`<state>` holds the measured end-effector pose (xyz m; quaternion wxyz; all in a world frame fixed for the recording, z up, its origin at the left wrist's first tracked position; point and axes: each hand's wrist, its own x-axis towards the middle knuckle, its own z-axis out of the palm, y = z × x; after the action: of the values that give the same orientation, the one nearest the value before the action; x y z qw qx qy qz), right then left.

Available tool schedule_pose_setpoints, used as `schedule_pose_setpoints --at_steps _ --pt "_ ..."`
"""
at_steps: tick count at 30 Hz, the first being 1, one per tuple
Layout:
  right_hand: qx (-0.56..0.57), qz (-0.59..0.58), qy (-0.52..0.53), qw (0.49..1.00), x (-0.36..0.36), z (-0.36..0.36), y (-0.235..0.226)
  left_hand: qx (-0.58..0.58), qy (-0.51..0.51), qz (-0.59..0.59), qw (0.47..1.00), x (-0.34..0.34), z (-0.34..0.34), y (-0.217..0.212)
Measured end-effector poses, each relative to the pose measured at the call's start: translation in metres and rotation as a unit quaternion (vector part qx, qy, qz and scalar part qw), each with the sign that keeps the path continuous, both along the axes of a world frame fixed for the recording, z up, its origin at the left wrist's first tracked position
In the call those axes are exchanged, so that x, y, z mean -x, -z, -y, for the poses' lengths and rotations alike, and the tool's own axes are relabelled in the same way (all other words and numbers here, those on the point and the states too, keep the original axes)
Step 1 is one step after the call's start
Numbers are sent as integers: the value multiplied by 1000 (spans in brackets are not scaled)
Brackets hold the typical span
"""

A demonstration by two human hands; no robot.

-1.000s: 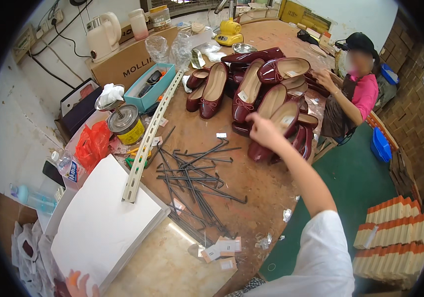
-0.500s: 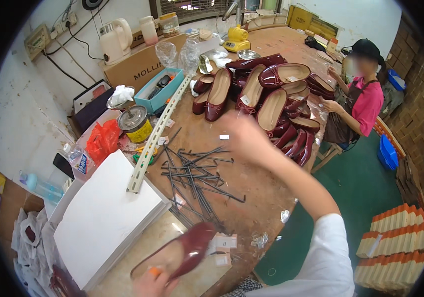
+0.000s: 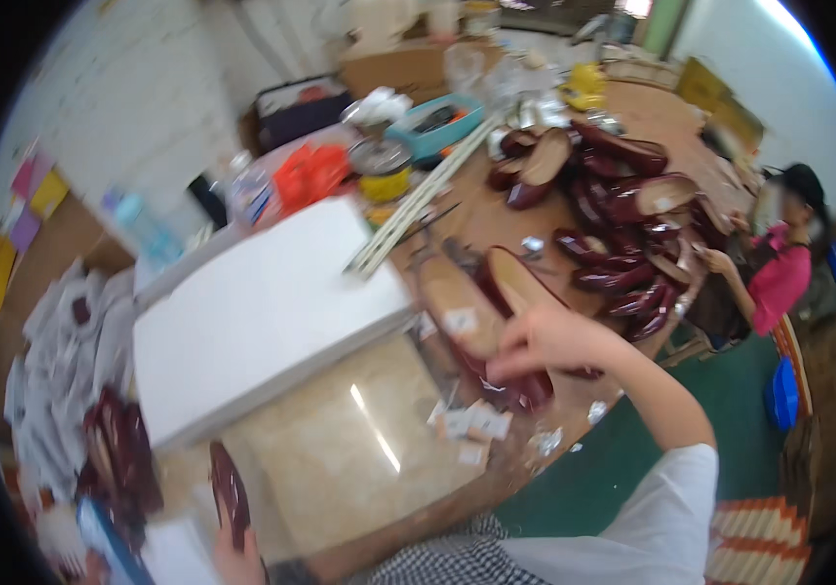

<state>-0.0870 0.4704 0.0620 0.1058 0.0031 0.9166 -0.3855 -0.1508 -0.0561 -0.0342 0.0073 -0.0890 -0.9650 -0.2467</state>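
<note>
With my right hand [image 3: 559,343], closed at the edges of two dark red flat shoes [image 3: 462,307], I hold the pair over the workbench; the shoes' tan insoles face up, one with a white sticker. The fingers are blurred. At the lower edge, my left hand [image 3: 240,558] grips a single dark red shoe [image 3: 230,495] standing on its end. A large pile of similar glossy shoes [image 3: 622,200] lies beyond my right hand. Small paper tags [image 3: 476,422] lie on the bench below the held pair.
A white stack of sheets [image 3: 272,312] lies left of centre, beside a pale stone slab [image 3: 349,439]. A perforated metal strip [image 3: 418,205] crosses its far corner. Grey wrapped items [image 3: 77,331] fill the left side. A co-worker [image 3: 778,263] sits at the far right.
My view has swung left. My right hand moved from beside the pile toward me and now carries two shoes. My left hand shifted left with its shoe, which is now upended.
</note>
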Motion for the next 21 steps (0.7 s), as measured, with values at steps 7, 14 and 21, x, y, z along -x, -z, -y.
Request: schedule_pose_setpoints --at_steps 7,14,21 --pt "-479 -201 -476 709 43 183 64 15 -33 -22 999 15 2 0" --pt "-311 -226 -334 861 69 207 99 -69 144 75 984 -6 -46 60" --pt "-55 -8 176 983 -26 201 143 79 151 -10 985 95 -91 -22"
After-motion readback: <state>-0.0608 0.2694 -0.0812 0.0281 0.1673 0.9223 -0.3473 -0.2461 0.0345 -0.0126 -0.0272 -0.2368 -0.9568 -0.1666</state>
